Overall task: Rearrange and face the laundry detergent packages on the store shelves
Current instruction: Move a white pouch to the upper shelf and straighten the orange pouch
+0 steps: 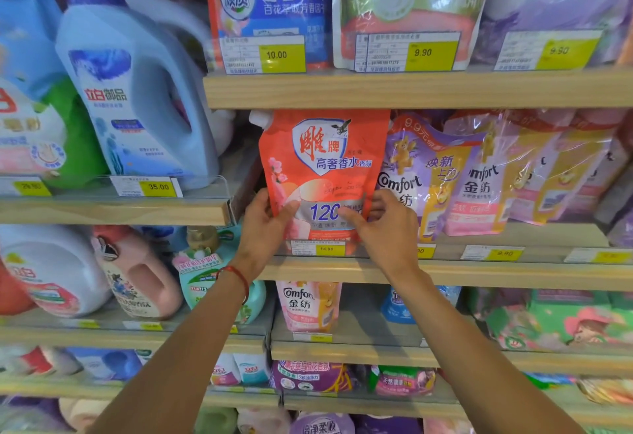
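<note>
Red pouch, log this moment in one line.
left hand: gripping | right hand: gripping | red pouch: upright, front facing out | shelf

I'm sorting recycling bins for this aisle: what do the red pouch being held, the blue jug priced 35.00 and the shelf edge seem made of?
Red pouch: thin glossy plastic film, probably; it creases and glints. Blue jug: rigid moulded plastic, smooth, with a moulded handle. Shelf edge: pale wood or wood-look laminate; grain shows.

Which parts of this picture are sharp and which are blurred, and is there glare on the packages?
Head view: the orange pouch between the left hand and right hand is sharp; the blue jug and the left edge are blurred; glare streaks the Comfort bags and the upper pouches; the shelf edge tilts from the wide lens.
</note>
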### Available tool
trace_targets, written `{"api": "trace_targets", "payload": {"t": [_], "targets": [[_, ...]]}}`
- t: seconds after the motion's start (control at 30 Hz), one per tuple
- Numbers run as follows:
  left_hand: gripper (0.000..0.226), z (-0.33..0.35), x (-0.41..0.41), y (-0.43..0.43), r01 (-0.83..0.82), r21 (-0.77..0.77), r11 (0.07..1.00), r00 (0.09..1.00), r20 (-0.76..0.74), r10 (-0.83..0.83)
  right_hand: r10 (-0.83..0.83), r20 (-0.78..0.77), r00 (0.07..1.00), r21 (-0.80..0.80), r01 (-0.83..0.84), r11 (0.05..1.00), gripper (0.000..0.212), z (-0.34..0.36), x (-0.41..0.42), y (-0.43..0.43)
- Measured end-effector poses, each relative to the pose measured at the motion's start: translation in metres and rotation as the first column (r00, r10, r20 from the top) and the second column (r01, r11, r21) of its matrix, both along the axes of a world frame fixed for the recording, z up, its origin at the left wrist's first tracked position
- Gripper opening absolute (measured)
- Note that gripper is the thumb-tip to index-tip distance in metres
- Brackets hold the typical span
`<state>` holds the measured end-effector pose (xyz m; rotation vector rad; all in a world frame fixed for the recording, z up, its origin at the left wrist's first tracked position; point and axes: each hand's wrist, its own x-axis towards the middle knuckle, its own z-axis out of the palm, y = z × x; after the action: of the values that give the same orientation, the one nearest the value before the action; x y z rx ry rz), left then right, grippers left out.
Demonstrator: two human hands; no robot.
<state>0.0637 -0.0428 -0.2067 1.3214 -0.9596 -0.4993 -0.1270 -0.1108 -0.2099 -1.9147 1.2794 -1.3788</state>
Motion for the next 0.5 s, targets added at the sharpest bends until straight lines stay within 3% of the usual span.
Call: {"api": "trace_targets", "payload": {"t": [0.33, 0.43, 0.5], "targets": [[0.019, 0.000, -0.002, -0.017, -0.211, 0.028, 0.977, 0.977, 0.036, 0.210, -0.028, 0.045, 0.999, -0.039, 0.029, 0.999, 0.036, 0.000, 0.032, 0.002], [0.034, -0.001, -0.001, -0.016, -0.211, 0.031, 0.977, 0.977, 0.028, 0.210, -0.040, 0.039, 0.998, -0.012, 0.040, 0.999, 0.040, -0.003, 0.036, -0.002], [0.058, -0.005, 0.001, -0.012, -0.127, 0.061, 0.990, 0.990, 0.075, 0.122, 0.022, 0.042, 0.999, 0.012, -0.023, 1.000, 0.050, -0.006, 0.035, 0.001]]}}
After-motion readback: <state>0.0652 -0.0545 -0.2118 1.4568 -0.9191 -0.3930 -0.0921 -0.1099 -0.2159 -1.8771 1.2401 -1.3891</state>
